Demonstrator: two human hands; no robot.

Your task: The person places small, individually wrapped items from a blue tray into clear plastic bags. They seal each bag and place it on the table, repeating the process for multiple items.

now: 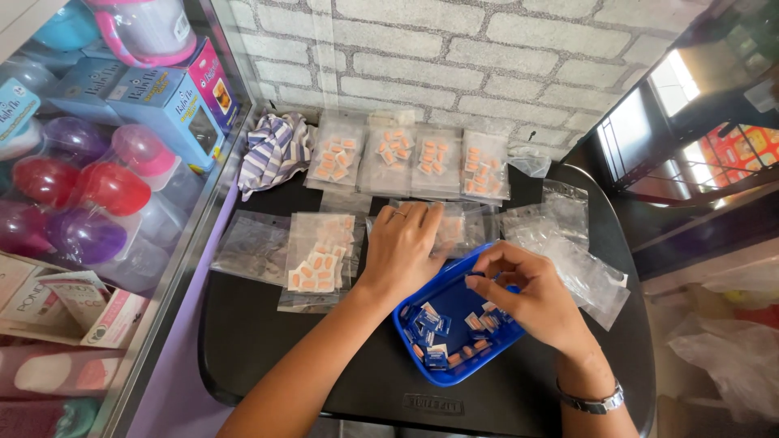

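My left hand (404, 247) lies flat, palm down, on a clear plastic bag (462, 223) at the middle of the black table (284, 349); a ring is on one finger. My right hand (527, 296) hovers over the blue tray (450, 304), fingers pinched together on a small dark sachet I can barely make out. The tray holds several small blue and orange sachets (430, 324). A watch is on my right wrist. Filled clear bags of orange sachets (320, 259) lie left of my left hand, and more filled bags (410, 158) line the back against the wall.
Empty clear bags (568, 243) are piled to the right of the tray. A striped cloth (272, 150) is bunched at the back left. A glass display case (105, 162) with boxes and coloured bottles stands along the left. The brick wall (454, 57) closes the back.
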